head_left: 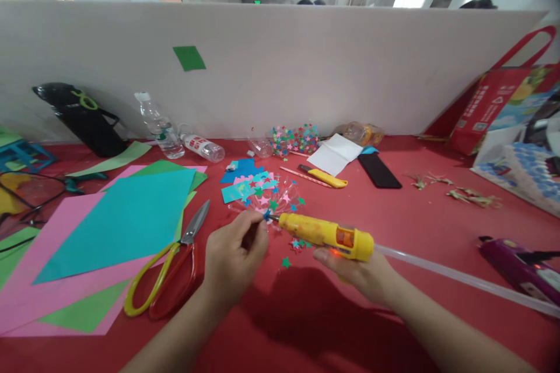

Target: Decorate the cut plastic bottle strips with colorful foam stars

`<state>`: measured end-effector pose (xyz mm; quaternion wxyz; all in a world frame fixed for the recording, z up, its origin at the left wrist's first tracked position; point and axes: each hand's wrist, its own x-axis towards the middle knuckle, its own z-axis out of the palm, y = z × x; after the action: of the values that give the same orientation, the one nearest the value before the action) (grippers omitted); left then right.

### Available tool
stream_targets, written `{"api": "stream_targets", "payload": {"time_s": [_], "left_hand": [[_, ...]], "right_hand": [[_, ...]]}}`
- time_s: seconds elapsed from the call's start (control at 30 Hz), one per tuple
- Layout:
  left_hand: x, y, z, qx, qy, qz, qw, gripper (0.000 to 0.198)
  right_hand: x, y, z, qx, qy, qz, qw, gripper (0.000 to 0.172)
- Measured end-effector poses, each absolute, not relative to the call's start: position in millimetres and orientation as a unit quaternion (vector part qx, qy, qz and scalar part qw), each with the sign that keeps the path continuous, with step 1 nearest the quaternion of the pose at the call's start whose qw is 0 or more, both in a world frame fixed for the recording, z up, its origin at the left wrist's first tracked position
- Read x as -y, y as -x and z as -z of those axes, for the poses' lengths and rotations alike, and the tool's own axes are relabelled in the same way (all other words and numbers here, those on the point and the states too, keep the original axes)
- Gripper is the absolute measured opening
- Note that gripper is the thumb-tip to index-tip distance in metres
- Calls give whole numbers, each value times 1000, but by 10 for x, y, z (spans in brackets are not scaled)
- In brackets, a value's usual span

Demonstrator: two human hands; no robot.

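Between the fingertips of my left hand [236, 250] is a small blue star [266, 215]. My right hand [359, 271] grips a yellow glue gun [326, 234], its nozzle touching or very close to the star; a clear glue stick [459, 277] sticks out of its back. Just beyond the hands lies a clear plastic piece with cut strips [286, 192], dotted with coloured stars. A green star [286, 262] and several smaller ones rest on the red table between my hands.
Scissors [188, 245] and coloured paper sheets [122, 227] lie at left. Behind are bottles [160, 128], a star-covered plastic piece [295, 140], a yellow cutter [326, 176] and a black phone [380, 171]. A purple glue gun [520, 268] lies at right.
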<state>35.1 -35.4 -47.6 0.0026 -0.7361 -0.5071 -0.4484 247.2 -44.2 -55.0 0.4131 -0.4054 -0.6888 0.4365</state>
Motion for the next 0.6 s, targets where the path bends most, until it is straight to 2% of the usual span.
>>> {"api": "stream_targets", "payload": {"time_s": [0.1,0.17,0.27,0.37,0.47,0.6], "left_hand": [[349,-327,483,441,771,445,118,8],[352,-309,493,430,768,466,95,9],[355,-292,506,479,717,503,-48,7],[367,-309,502,498,662,521,-204,8],[427,-375,488,482,649,489,-327,8],[543,-508,487,445,687,390,-422,15]], "right_hand": [[443,-2496,519,691,413,-410,429,19],[411,-2529,506,672,400,-440,441,19],[303,-2608,515,605,420,-490,465,26],[144,-2693,535,552,476,-480,489,31],[-23,-2760,569,560,550,-425,452,24],[-218,-2839,704,585,629,-351,372,23]]}}
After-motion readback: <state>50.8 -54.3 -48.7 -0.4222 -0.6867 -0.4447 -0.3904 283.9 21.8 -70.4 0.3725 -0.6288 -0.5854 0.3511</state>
